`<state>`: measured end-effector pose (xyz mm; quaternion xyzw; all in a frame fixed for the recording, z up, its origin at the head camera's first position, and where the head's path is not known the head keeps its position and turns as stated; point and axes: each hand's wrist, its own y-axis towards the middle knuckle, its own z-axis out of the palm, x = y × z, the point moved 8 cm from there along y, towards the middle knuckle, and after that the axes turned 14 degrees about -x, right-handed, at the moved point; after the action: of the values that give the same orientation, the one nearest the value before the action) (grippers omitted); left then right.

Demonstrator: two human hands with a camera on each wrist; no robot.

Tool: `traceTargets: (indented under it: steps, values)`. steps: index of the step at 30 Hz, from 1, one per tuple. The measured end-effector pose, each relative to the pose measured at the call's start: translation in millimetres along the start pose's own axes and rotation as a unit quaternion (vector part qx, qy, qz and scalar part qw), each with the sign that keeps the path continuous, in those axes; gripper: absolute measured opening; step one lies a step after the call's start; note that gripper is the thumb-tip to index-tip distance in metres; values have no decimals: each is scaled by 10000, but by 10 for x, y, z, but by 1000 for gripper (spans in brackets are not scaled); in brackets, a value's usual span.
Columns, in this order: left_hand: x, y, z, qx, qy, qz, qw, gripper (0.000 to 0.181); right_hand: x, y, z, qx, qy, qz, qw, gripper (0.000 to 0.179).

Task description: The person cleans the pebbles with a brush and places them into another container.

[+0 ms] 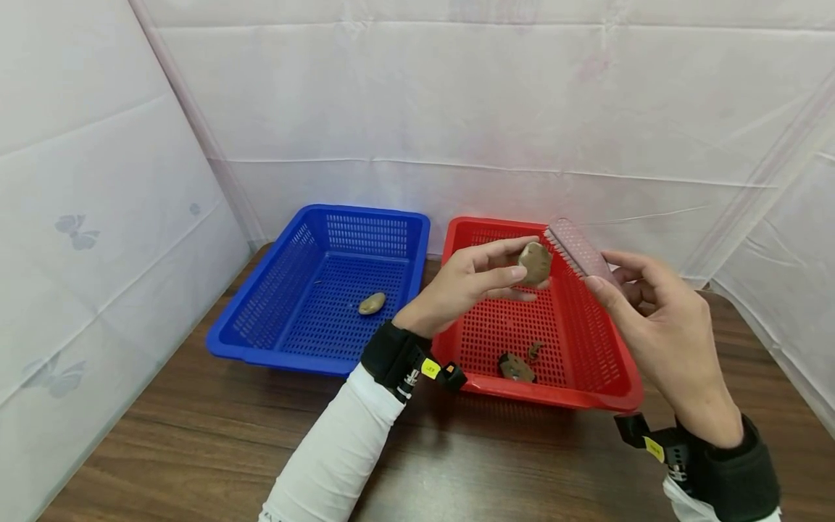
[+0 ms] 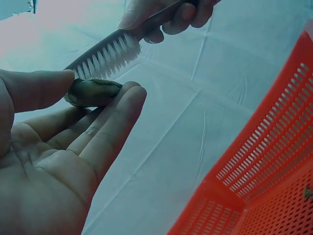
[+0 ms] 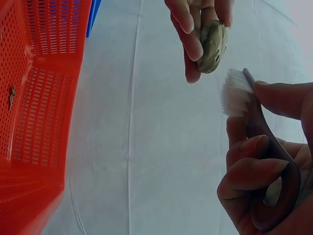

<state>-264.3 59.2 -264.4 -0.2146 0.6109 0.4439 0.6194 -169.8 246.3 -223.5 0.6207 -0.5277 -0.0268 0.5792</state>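
Observation:
A rounded, mud-marked stone [image 1: 535,264] is pinched between the thumb and fingers of my left hand [image 1: 464,284], above the red basket [image 1: 541,390]. My right hand [image 1: 668,330] grips a scrubbing brush [image 1: 579,250] with a pinkish back, its fingers curled round the handle. White bristles [image 3: 236,93] face the stone; the right wrist view shows a small gap between them. In the left wrist view the brush [image 2: 110,55] appears just over the stone [image 2: 94,92]. A muddy stone [image 1: 517,367] lies at the near end of the red basket.
Left of the red basket stands a blue basket [image 1: 280,355] holding one pale, smooth stone [image 1: 372,304]. A small muddy bit [image 1: 535,351] sits on the red basket's floor. Both baskets are on a brown wooden table [image 1: 215,435], with white sheeting [image 1: 417,94] behind and at the sides.

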Motion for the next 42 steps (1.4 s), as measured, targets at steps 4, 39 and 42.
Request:
traceTargets:
  steps: [4, 39, 42]
  values:
    - [14, -17, 1, -2, -259, -49, 9997, 51, 8, -8, 10, 8, 21, -48, 10000, 42]
    - [-53, -147, 81, -91, -625, 75, 9980, 45, 206, -30, 7, 254, -32, -810, 9964, 59]
    - [-70, -157, 75, -40, -588, 162, 9981, 45, 215, -21, 2, 241, -72, -863, 9960, 58]
